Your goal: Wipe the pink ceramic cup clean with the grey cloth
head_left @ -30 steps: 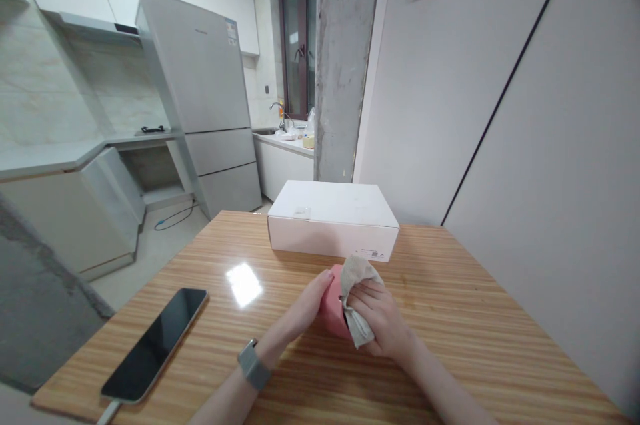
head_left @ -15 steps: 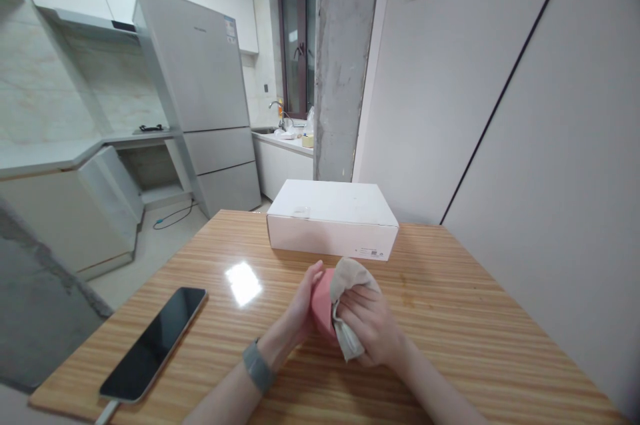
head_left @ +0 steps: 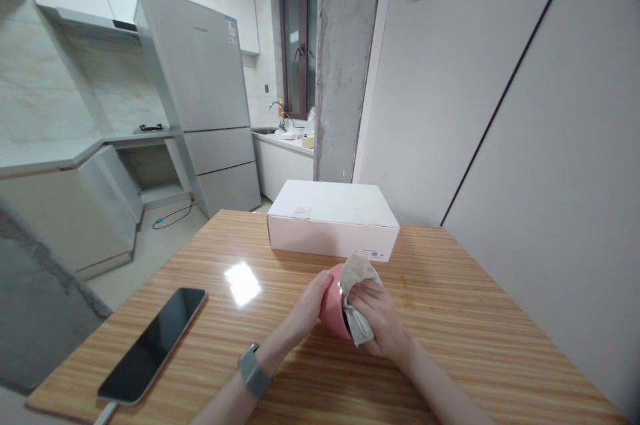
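Observation:
A pink bowl [head_left: 332, 309], tipped on its side with its opening toward the right, is gripped by my left hand [head_left: 311, 305] around its outer left side. My right hand [head_left: 383, 319] has its fingers closed on a light grey cloth [head_left: 358, 270], which is pressed at the bowl's opening and hangs over its rim. The fingertips of the right hand are partly hidden by the cloth. Just beyond the hands, a long white box [head_left: 333, 235] lies on the wood-grain table [head_left: 210, 358].
A black-screened phone [head_left: 155, 345] with a white cable lies at the table's left. The table's left edge borders the kitchen floor, with a grey refrigerator [head_left: 205, 78] behind. A white wall [head_left: 480, 91] rises on the right, beside a bare concrete pillar [head_left: 343, 65].
Both hands, the bowl and the cloth have shifted slightly to the right. The bowl has turned a little, so that a bit of its dark opening shows below the cloth.

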Demonstrator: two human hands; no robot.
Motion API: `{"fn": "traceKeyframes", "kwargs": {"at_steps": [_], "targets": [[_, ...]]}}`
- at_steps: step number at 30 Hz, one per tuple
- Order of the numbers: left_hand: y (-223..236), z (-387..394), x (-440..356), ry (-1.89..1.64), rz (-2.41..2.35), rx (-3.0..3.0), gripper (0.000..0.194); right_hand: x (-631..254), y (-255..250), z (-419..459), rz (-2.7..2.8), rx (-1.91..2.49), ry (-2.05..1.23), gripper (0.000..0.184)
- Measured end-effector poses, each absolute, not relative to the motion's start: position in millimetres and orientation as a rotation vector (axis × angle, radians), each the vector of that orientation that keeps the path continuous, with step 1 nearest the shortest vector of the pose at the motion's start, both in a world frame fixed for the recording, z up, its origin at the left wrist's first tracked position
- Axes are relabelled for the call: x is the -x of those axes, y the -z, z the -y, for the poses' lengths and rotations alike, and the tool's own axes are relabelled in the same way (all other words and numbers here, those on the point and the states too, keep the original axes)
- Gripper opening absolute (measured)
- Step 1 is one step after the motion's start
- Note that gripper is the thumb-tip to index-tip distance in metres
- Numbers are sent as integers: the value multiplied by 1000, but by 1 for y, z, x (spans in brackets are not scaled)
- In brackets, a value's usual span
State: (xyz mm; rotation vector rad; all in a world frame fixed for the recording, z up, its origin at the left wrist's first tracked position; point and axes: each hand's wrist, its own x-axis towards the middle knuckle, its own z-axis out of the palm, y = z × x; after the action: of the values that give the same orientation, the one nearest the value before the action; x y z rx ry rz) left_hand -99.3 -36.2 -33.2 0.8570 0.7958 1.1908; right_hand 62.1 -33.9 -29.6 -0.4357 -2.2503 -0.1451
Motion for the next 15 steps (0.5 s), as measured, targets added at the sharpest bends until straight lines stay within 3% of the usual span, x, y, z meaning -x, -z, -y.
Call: {"fn": "traceKeyframes", "kwargs": {"at_steps": [5,9,13,15], "targets": [[37,42,97,-1217,-548,-843,44,-60,39,32,1975,685,-31,25],[43,37,99,-1161,-688,-721,40,-53,40,38,1878,774,-34,31],[35,32,109,-1120,-800,-700,50,-42,34,48,2152,547,12,28],[27,34,114,-1078,-844,-760,45,-37,34,52,2261,398,95,26]]}}
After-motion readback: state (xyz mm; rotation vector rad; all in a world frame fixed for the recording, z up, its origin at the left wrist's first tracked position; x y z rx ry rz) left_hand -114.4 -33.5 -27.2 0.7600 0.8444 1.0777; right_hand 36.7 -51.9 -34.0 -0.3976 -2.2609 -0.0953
